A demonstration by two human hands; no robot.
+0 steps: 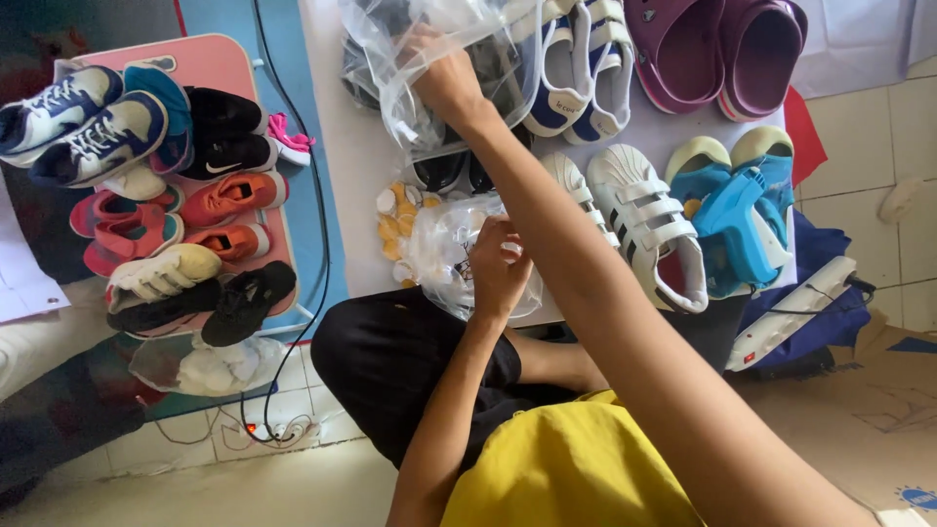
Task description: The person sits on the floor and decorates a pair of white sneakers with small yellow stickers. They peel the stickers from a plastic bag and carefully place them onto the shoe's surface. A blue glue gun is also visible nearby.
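Note:
My right hand (444,78) reaches forward across the white table (337,146) and grips a stack of clear plastic bags (410,39) lying at its far side. My left hand (496,268) is closed on a small clear plastic bag (444,244) at the table's near edge, close to my lap. Yellow and white round pads (395,220) lie scattered just left of that bag. A pair of dark shoes (454,171) sits partly under the big bags, between my two hands.
White strapped sneakers (644,220), white-and-blue sneakers (581,68), purple clogs (722,44) and blue sandals with a blue tag gun (742,220) fill the table's right. A pink tray (210,59) at left holds several small shoes. A black cable (317,195) runs to a floor power strip (278,429).

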